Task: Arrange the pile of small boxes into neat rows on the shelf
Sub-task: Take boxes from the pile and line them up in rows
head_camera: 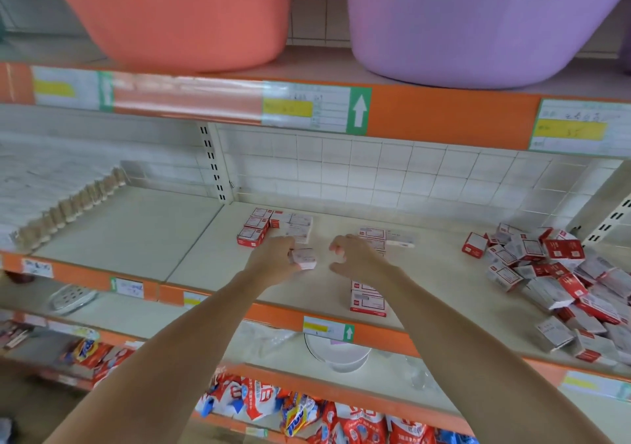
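Bright, even light; soft blur throughout; wide-angle bending at edges.

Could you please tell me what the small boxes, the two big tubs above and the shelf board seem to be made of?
Small boxes: probably printed cardboard, with sharp folded edges and red-and-white print.
Orange tub and purple tub: likely moulded plastic, with smooth, evenly coloured, rounded walls and a matte look.
Shelf board: pale, flat and matte; perhaps painted metal, though I cannot say for sure.
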### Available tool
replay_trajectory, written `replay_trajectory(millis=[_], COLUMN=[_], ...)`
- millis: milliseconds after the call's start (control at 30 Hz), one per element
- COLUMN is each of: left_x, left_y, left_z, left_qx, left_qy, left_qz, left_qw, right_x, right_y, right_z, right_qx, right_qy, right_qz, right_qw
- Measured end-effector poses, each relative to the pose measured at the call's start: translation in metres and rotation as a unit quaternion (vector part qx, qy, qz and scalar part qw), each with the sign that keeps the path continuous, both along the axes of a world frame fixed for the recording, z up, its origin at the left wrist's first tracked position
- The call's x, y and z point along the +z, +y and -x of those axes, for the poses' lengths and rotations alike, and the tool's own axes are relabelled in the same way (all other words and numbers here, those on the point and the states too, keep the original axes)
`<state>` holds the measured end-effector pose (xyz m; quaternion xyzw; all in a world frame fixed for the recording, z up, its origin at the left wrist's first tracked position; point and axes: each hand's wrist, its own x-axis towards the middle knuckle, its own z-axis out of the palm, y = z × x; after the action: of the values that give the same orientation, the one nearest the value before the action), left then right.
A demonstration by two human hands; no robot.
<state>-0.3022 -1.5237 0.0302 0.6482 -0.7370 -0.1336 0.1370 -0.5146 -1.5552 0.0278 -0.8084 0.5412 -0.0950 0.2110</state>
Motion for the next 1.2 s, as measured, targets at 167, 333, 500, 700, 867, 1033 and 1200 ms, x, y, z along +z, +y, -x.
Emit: replay_trajectory(millis=[167, 333, 500, 700, 867, 1033, 1200], left_x=[-0.01, -0.009, -0.014, -0.019, -0.022, -0.021, -0.019], left_y=[-0.002, 0.0, -0.001, -0.013, -0.018, -0.021, -0.019], left_z=[-0.026, -0.037, -0.044, -0.065, -0.072, -0.069, -0.061], left_qx=[0.078, -0.012, -0.089, -0.047, -0.064, -0.08, -0.108], left_qy=[-0.064, -0.031, 0.112, 0.062, 0.037, 0.034, 0.028], left_qz=[-0.011, -0.076, -0.095, -0.01, 0.01, 0.044, 0.071], left_qw=[0.995, 0.997, 0.985, 0.997, 0.997, 0.995, 0.991], right_x=[-0.013, -0.022, -0.02, -0.024, -0.026, -0.028, -0.036], right_y=[-0.001, -0.003, -0.002, 0.007, 0.01, 0.01, 0.01], right_z=[-0.033, -0.052, -0.06, -0.075, -0.079, -0.073, -0.074], right_qx=[0.003, -0.008, -0.008, -0.006, -0.018, -0.031, -0.033], right_qy=[0.018, 0.011, -0.012, -0.005, -0.001, -0.01, 0.007], right_qz=[0.009, -0.012, -0.025, -0.004, 0.072, 0.097, 0.136], right_qw=[1.0, 1.0, 1.0, 1.0, 0.997, 0.995, 0.99])
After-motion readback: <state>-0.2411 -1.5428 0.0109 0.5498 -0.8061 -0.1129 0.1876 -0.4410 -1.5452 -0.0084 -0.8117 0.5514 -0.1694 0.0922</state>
